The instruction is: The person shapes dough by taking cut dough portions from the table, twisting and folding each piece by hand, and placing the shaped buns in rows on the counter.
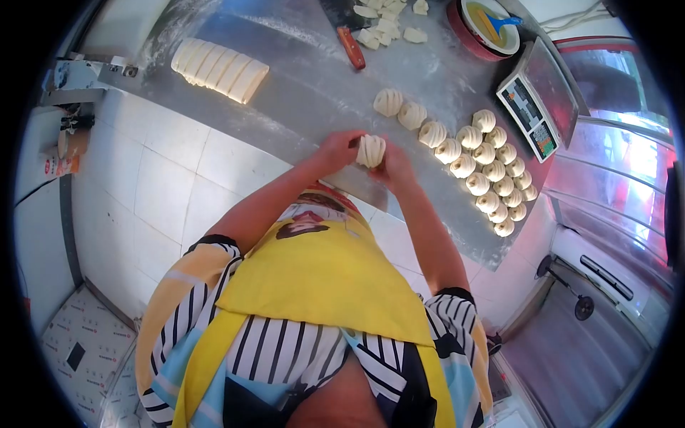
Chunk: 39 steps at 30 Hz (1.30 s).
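With our left hand [341, 151] and right hand [395, 168] we grasp a dough roll [370, 151]; sliced dough [220, 70] lies at ten o'clock from it.

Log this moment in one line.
left hand: holding dough twist; right hand: holding same dough twist; shaped rolls: tabletop, right; sliced dough: left

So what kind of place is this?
Perhaps a small bakery kitchen: pale, round, ridged dough rolls sit in rows on a grey metal table, near a boxy, white-fronted scale with buttons.
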### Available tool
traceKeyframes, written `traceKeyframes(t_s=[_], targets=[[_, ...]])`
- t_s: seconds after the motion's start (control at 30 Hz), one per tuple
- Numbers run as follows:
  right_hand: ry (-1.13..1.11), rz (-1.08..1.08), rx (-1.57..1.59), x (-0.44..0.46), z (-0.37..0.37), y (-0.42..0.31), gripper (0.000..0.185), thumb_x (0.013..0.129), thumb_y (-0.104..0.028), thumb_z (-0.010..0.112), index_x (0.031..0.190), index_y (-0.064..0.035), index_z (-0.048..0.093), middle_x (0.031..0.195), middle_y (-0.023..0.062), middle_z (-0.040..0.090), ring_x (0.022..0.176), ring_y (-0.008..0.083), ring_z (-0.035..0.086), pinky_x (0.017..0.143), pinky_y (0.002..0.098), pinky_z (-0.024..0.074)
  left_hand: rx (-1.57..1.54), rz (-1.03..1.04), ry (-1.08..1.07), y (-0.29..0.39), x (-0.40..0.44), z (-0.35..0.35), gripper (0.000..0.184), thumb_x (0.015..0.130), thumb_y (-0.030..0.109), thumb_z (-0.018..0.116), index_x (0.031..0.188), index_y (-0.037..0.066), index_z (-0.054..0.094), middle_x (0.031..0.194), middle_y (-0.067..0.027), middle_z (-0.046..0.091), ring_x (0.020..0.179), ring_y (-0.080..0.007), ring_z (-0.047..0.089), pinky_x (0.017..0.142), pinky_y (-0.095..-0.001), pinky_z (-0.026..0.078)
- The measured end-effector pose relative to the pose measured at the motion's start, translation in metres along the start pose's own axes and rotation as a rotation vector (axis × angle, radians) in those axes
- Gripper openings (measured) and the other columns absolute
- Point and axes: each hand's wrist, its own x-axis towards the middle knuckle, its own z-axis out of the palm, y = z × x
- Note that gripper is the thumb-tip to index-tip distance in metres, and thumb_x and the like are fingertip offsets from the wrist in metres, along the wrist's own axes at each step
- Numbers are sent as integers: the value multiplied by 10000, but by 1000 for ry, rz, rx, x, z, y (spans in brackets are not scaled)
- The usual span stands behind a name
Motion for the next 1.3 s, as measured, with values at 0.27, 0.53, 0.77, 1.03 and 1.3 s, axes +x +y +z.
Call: traceKeyframes(t_s=[0.27,0.53,0.77,1.03,1.3], targets=[[5,-262,-365,21,-6,25,173,866,-166,564,940,-23,502,738,89,592,577,152,575,510,301,482,402,63,98,-56,16,2,193,793,95,603,966,46,531,773,-191,627,668,-292,641,575,-376,483],[265,-344,-527,40,-9,55,172,814,-77,574,911,-42,437,660,85,569,478,176,581,412,319,445,46,-311,-116,-33,8,-9,265,775,25,575,1005,71,453,602,-97,572,456,-175,567,427,-319,442],[336,-308,-510,32,5,47,208,762,-21,589,909,-34,442,698,108,588,505,168,591,407,313,445,118,-261,-31,-25,6,-5,218,783,-9,532,977,39,443,602,-91,575,455,-163,566,408,-326,450],[555,-534,-681,50,-28,55,196,717,-100,637,859,-31,522,716,127,610,659,243,626,573,362,490,196,-150,-57,-16,24,8,175,785,60,557,937,63,470,601,-83,570,455,-160,551,436,-328,440],[761,-499,-763,38,-62,38,128,777,-132,574,847,-28,551,748,176,629,708,319,623,635,428,466,549,84,2,-44,67,64,182,803,118,556,957,54,481,652,-95,590,526,-186,590,484,-346,453]])
